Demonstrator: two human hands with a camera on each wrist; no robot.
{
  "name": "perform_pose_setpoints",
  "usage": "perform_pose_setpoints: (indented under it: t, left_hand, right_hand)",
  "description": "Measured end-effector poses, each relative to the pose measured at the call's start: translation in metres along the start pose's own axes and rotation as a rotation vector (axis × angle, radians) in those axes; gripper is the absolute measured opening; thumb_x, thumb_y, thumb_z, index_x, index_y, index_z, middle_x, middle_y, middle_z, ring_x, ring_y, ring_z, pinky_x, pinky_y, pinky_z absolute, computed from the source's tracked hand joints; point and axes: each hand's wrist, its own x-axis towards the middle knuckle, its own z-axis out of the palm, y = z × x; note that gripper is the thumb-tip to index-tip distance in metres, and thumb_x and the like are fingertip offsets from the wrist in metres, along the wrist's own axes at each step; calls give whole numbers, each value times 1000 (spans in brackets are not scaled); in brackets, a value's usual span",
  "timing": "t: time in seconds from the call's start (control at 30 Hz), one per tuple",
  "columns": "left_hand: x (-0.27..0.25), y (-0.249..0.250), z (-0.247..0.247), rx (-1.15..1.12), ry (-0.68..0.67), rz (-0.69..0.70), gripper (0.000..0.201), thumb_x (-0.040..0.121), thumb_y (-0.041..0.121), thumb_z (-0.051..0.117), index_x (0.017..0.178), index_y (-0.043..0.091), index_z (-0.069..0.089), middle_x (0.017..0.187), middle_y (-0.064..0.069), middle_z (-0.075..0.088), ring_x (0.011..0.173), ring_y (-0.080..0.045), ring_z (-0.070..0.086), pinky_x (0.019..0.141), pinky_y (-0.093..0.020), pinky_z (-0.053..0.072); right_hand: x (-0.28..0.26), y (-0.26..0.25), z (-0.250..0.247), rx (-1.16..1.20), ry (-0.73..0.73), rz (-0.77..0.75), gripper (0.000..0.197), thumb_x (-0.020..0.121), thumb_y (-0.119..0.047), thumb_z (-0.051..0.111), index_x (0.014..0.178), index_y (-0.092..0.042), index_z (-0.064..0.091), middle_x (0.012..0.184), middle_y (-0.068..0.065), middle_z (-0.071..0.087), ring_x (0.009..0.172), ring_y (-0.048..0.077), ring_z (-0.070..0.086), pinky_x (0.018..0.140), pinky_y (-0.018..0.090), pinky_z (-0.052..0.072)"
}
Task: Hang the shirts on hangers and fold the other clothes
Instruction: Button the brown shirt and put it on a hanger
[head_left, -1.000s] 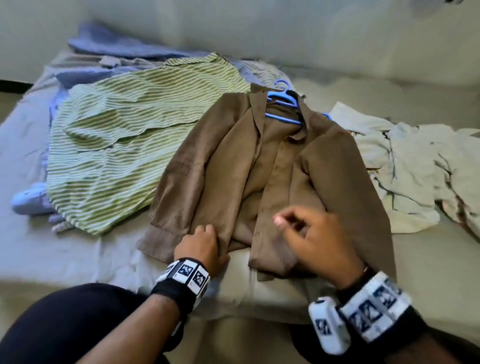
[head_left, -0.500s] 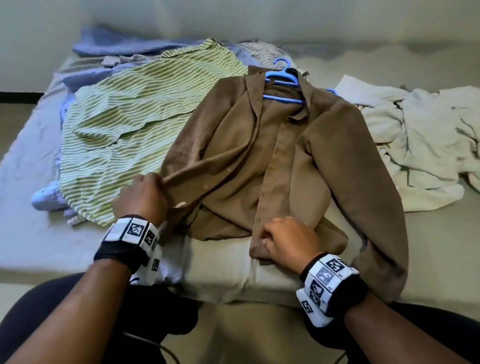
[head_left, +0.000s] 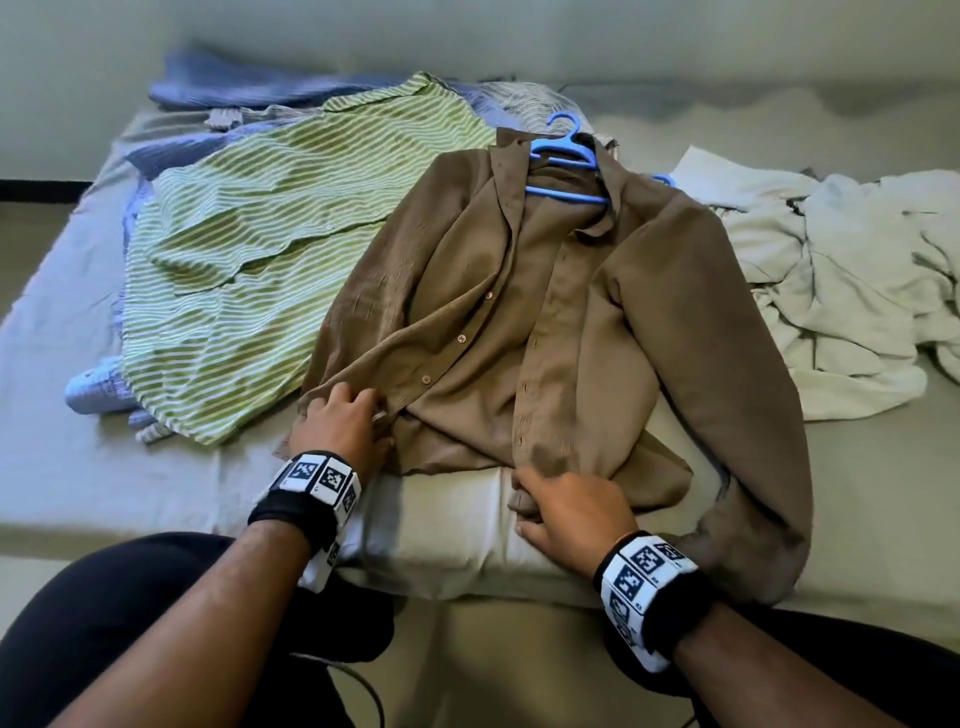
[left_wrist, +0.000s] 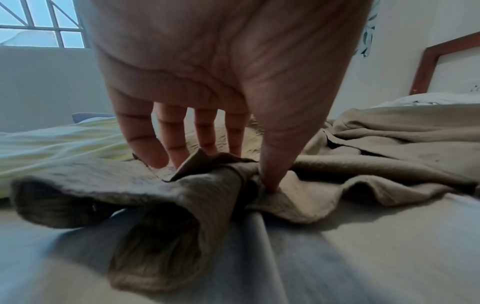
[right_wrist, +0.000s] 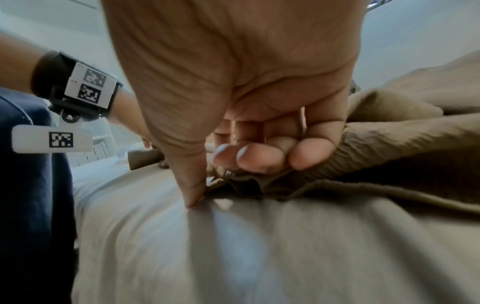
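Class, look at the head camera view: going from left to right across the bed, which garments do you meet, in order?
Green striped shirt → brown shirt on its blue hanger → crumpled white garment.

On the bed (head_left: 62, 467), a shirt (head_left: 571, 322) lies on a hanger (head_left: 563, 150), collar at the far side, hem toward the near edge. Another shirt (head_left: 270, 249) lies to its left, overlapping further garments (head_left: 249, 93) behind it. A crumpled pile of clothes (head_left: 841, 291) lies to the right. The left hand (head_left: 340, 423) rests on the near left hem, the right hand (head_left: 571, 512) on the near right hem.
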Motion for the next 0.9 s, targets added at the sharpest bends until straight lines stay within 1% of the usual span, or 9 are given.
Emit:
perform_pose_setpoints:
  t: [0.1,0.23,0.33,0.4,0.57,0.63,0.73,0.83,0.9]
  left_hand:
    - [2,-2,2,-18,40,0,70,81,48,79,139,39,42,139,-2,45,117,-39,52,94,-50,55]
    - [6,-2,-4,-37,162,24,28,90,45,68,117,41,63,117,4,61,112,-32,59,85,-44,56]
    - [9,2,-10,-55,179,58,15,92,40,62,103,37,72,102,5,67,98,-28,67,77,-39,57]
    - [13,4,-13,-87,159,75,15,94,36,60,103,32,71,102,2,68,97,-29,67,78,-40,57]
    - [7,18,-22,-153,18,282,22,93,41,59,104,25,70,92,1,73,89,-26,68,75,-33,53]
    - [-4,33,-29,-235,-113,447,31,89,49,55,99,26,72,84,6,72,80,-19,68,73,-28,52]
    - [-17,55,-26,-237,-350,591,18,91,42,63,96,28,75,84,12,71,77,-10,64,76,-19,48]
    - [-16,63,-15,-159,-463,583,9,91,35,68,94,29,74,83,13,71,77,-7,63,78,-20,49]
    - [-15,66,-11,-127,-492,558,10,91,34,69,95,28,75,83,13,71,76,-5,63,76,-18,47]
  right_hand:
    - [-2,0,-18,21,47,6,38,95,-64,53,115,-31,51,100,0,72,91,27,69,67,35,50]
    - [-14,14,-64,237,126,106,62,84,-84,50,75,-23,54,68,-7,63,68,11,61,60,32,49]
    - [-17,38,-81,427,152,184,55,84,-70,65,67,-20,52,59,-4,60,59,10,57,56,36,46]
    - [-15,59,-80,513,116,233,37,81,-52,75,75,-24,51,65,-3,64,64,15,61,65,43,54]
    - [-11,99,-69,368,49,325,34,82,-43,73,106,-39,48,102,-7,67,91,20,65,82,44,58]
    - [-10,105,-69,360,39,371,21,86,-45,71,89,-30,57,93,-6,67,90,22,66,82,41,57]
    - [-12,110,-64,439,-11,384,40,90,-55,68,68,-22,62,70,-5,66,73,20,65,74,41,55]
    - [-13,111,-58,477,-60,343,48,92,-56,66,65,-17,67,59,3,63,64,21,65,71,47,56]
    - [-14,115,-59,479,-88,329,38,93,-53,68,67,-26,71,58,0,63,64,19,65,72,47,56]
